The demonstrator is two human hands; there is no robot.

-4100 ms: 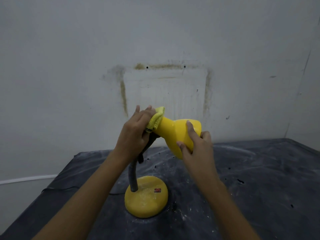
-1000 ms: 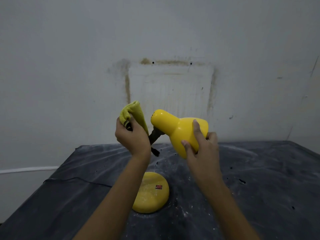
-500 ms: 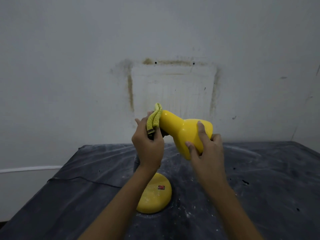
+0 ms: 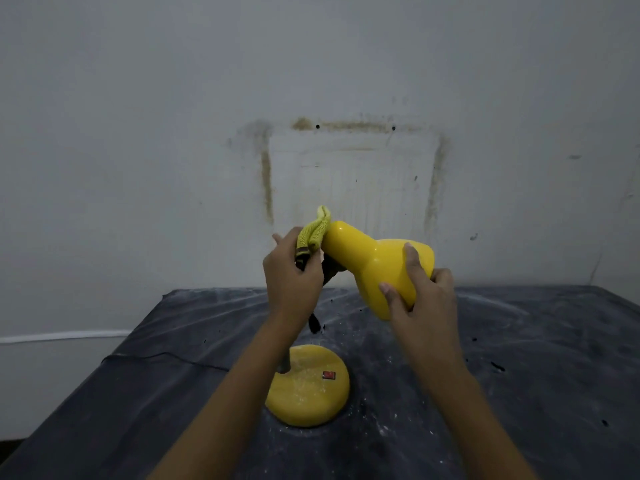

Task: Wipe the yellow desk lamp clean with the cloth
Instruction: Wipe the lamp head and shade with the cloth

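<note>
Left hand clamps cloth against lamp neck; right hand grips shade. Base mid-table, toward near edge.

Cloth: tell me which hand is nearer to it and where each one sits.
Left. The left hand grips the cloth against the narrow end of the lamp shade; the right hand holds the shade's wide end, apart from the cloth.

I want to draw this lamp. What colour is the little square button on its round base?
The button is red, on the yellow base; head view shows it.
</note>
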